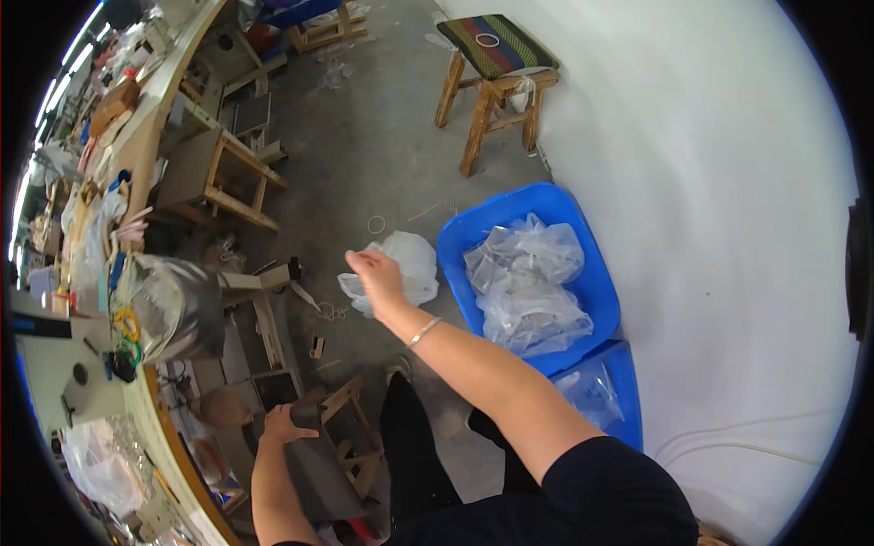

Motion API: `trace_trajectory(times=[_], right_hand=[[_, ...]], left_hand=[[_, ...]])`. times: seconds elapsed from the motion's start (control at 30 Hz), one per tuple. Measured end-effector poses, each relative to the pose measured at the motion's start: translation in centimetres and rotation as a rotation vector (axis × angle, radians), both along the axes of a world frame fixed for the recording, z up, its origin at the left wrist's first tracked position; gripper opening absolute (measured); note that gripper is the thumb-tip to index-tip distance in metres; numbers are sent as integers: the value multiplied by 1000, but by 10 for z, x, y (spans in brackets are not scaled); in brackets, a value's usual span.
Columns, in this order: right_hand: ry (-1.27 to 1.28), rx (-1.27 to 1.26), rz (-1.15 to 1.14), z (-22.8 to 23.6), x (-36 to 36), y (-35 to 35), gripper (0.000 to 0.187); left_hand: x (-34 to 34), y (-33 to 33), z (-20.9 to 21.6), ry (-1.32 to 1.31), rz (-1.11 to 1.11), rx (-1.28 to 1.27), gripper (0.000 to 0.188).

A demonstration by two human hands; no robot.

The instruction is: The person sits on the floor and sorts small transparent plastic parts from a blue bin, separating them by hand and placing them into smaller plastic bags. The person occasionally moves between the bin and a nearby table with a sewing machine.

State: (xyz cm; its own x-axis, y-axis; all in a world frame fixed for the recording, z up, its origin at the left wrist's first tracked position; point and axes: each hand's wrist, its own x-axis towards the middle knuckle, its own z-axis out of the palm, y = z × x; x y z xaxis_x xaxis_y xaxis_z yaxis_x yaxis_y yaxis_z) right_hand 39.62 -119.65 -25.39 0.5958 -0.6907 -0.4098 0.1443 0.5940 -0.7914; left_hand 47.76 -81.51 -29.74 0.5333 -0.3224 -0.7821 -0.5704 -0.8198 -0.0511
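At lower left, my left hand (288, 424) is on the far edge of a stool with a dark grey top (320, 469) and wooden legs. Its thumb stretches along the top, and its fingers bend over the edge. My right arm, a bracelet at the wrist, reaches forward. My right hand (378, 280) is closed, its fingers pressed together. Behind it in the picture is a crumpled clear plastic bag (414, 259), low by the floor; whether the hand touches it I cannot tell. Right of it stands a blue bin (455, 238) holding filled clear plastic bags (533, 291).
A second blue bin (626, 391) sits nearer me, partly under the first. Ahead is a wooden stool with a striped woven seat (510, 56). A cluttered workbench (137, 400) runs along the left, a wooden stool (218, 173) beside it. A white wall (719, 209) bounds the right.
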Motion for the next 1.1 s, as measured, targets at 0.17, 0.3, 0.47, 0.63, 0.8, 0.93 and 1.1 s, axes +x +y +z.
trace_trajectory(times=[0.17, 0.3, 0.47, 0.63, 0.8, 0.93, 1.1], right_hand=[[97, -209, 41, -103, 88, 1, 36], [25, -300, 96, -166, 125, 11, 33], [-192, -248, 342, -219, 133, -3, 23], [-7, -948, 376, -287, 3, -44, 17], [237, -654, 610, -302, -270, -108, 17], [945, -586, 315, -370, -436, -129, 17], [982, -995, -236, -411, -456, -193, 38]], left_hand=[[25, -97, -63, 205, -114, -194, 87], [15, -222, -155, 54, -303, -766, 68], [34, -296, -265, -308, -426, -830, 68], [36, -317, -303, -19, -433, -560, 57], [-95, -419, -252, 338, -824, -1091, 26], [-251, -439, -269, 1043, -964, -973, 24], [-332, -465, -373, -232, -1232, -912, 29]])
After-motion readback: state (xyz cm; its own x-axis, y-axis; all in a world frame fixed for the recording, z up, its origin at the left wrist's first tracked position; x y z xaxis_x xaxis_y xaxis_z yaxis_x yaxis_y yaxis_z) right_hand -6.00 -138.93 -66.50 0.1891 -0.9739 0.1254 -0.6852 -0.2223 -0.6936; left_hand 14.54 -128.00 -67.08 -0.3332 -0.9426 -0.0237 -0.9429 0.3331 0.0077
